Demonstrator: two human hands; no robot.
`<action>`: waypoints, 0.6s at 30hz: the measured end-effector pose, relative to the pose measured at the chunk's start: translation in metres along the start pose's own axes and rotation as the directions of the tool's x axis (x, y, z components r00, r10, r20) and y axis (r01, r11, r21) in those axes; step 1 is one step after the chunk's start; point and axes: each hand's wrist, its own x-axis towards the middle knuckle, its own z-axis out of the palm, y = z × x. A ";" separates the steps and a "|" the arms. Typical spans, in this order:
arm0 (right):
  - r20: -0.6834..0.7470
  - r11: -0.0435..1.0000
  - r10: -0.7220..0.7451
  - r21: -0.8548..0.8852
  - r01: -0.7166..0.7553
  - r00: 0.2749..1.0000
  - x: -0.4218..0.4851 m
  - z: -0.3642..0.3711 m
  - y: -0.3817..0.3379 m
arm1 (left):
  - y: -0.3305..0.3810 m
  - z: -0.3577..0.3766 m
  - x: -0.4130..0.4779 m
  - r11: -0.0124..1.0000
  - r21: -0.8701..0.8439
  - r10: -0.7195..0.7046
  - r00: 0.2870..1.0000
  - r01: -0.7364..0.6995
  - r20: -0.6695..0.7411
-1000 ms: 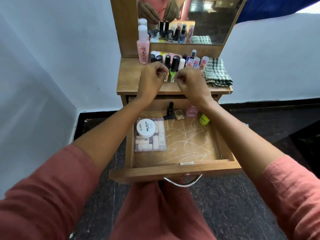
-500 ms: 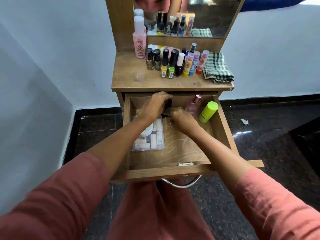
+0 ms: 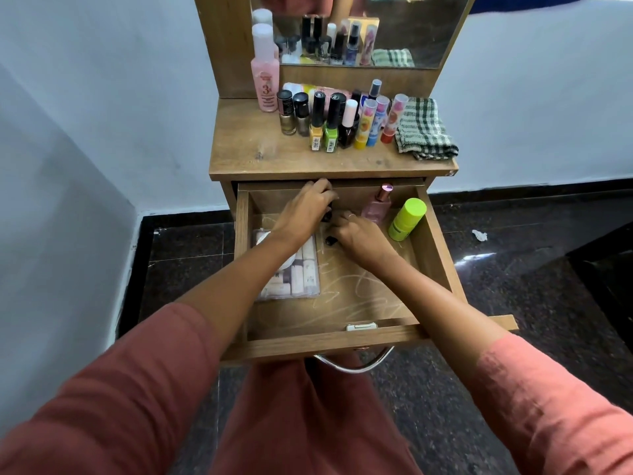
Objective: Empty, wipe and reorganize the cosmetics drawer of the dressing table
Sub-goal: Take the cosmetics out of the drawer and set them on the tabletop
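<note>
The wooden drawer [image 3: 335,341] of the dressing table stands pulled out. Both my hands are at its back middle. My left hand [image 3: 306,209] is curled around a small black bottle [image 3: 327,217], mostly hidden by the fingers. My right hand [image 3: 358,234] lies palm down just right of it, fingers bent over small items I cannot make out. A clear box of pale nail pieces [image 3: 298,279] sits at the drawer's left, under my left forearm. At the back right stand a pink perfume bottle [image 3: 376,207] and a lime-green tube [image 3: 407,219].
On the tabletop [image 3: 246,156] stand a row of nail polish bottles [image 3: 332,121], a tall pink bottle [image 3: 264,77] and a folded checked cloth [image 3: 424,132]. A mirror [image 3: 411,25] rises behind. White scribble marks [image 3: 359,296] cover the drawer floor. A metal handle [image 3: 352,366] hangs below the drawer front.
Both hands came down from the tabletop bottles into the back of the drawer. The left hand has closed around the black bottle there, and the view has tilted downward.
</note>
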 end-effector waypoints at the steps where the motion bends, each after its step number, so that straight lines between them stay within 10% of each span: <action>1: -0.030 1.000 -0.003 0.019 0.003 1.000 -0.004 -0.002 0.002 | 0.000 0.003 0.001 1.000 0.012 -0.007 1.000 0.007 0.003; 7: -0.116 0.951 0.132 0.294 -0.093 0.984 -0.026 -0.013 0.008 | 0.006 0.003 -0.007 0.996 0.029 -0.083 0.996 0.082 0.030; 18: -0.209 0.557 0.544 0.815 -0.163 0.813 -0.017 -0.069 0.000 | 0.018 -0.060 -0.034 0.963 -0.256 -0.176 0.920 0.087 -0.350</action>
